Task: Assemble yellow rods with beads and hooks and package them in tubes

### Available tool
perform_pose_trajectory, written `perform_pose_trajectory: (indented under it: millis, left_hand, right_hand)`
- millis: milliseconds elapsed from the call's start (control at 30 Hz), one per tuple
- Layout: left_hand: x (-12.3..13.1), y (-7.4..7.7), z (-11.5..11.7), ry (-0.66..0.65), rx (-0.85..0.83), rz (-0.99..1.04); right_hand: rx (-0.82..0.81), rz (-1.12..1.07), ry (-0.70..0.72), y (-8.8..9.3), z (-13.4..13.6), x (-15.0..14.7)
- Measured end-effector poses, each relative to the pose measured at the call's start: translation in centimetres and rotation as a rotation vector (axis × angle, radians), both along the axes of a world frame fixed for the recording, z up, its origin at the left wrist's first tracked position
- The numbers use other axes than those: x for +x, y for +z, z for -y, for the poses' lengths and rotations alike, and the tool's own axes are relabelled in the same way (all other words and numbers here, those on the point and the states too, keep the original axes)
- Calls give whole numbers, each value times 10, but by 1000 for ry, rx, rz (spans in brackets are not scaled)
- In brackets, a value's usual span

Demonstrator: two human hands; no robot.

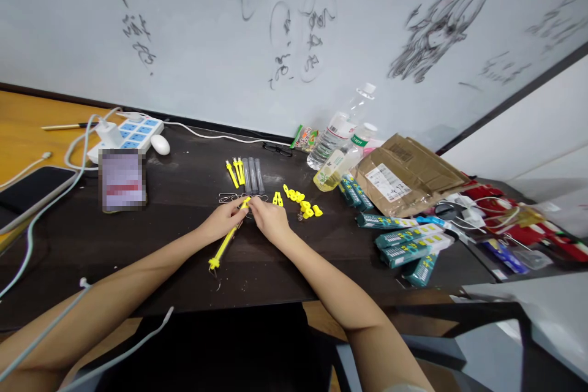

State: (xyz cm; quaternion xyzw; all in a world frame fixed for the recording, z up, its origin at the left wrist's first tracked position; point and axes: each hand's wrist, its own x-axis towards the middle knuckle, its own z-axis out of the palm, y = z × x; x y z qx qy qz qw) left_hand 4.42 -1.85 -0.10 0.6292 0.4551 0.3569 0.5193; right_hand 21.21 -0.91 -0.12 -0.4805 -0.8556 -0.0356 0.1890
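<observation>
My left hand (225,218) is closed around the upper part of a slim yellow plastic rod (223,249), which slants down toward me. A cross-shaped fitting and a thin wire hook show at its lower end. My right hand (271,220) pinches close to the rod's top; what sits between those fingers is hidden. Just beyond my hands lie bent metal wire pieces (228,198), several clear tubes (254,175) and short yellow rods (236,171). Small yellow plastic parts (303,203) are scattered right of my right hand.
Two plastic bottles (337,135) and a cardboard parcel (404,171) stand at the back right, with several green boxes (408,245) before them. On the left are a power strip (138,135), a white mouse (160,144), a phone (34,193) and loose cables.
</observation>
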Motion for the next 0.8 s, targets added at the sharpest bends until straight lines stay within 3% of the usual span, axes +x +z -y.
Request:
perform_pose_trajectory:
  millis: [300,467,600,700,800]
  left_hand:
    - [1,-2,1,64,47,55]
    - [6,1,1,42,-145,277]
    - [7,6,2,32,-222,413]
    - [8,7,3,37,-210,406]
    - [10,6,4,58,-211,434]
  right_hand:
    - [-17,-25,-3,4,2,-5]
    - [-163,-349,18,8,3,-7]
    - [-338,-704,137,1,1,-11]
    - [-375,-731,171,-2,1,-13]
    - [-309,-658,127,-1,3,-15]
